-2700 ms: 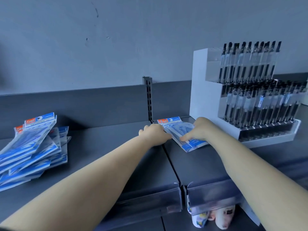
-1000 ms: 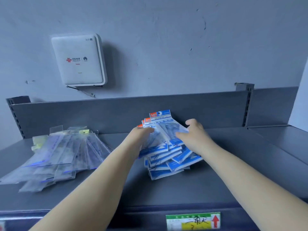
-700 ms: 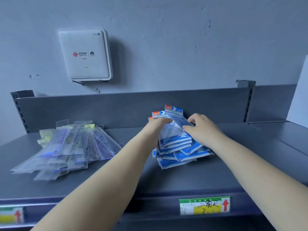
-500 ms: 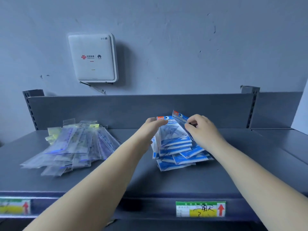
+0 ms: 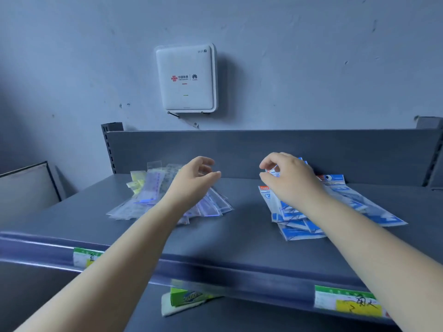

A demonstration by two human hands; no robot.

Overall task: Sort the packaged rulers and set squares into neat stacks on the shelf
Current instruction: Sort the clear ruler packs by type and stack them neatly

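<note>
On the grey shelf (image 5: 242,238) lie two heaps. A fan of clear-sleeved rulers (image 5: 148,195) lies at the left, some with yellow header cards. A loose stack of blue-and-white set square packs (image 5: 299,224) lies at the right, spread toward the back panel. My left hand (image 5: 194,180) hovers over the right side of the ruler fan, fingers curled apart, holding nothing. My right hand (image 5: 287,180) rests on top of the blue stack and pinches the red-and-white header of the top pack between thumb and fingers.
The shelf's back panel (image 5: 263,149) rises behind both heaps. A white WiFi box (image 5: 187,77) hangs on the wall above. Price labels (image 5: 347,300) sit on the front rail. A green-and-white packet (image 5: 184,300) lies on the lower shelf.
My left hand has left the blue stack and moved left over the rulers. My right hand stays on the stack, pinching a pack header. The view has shifted left.
</note>
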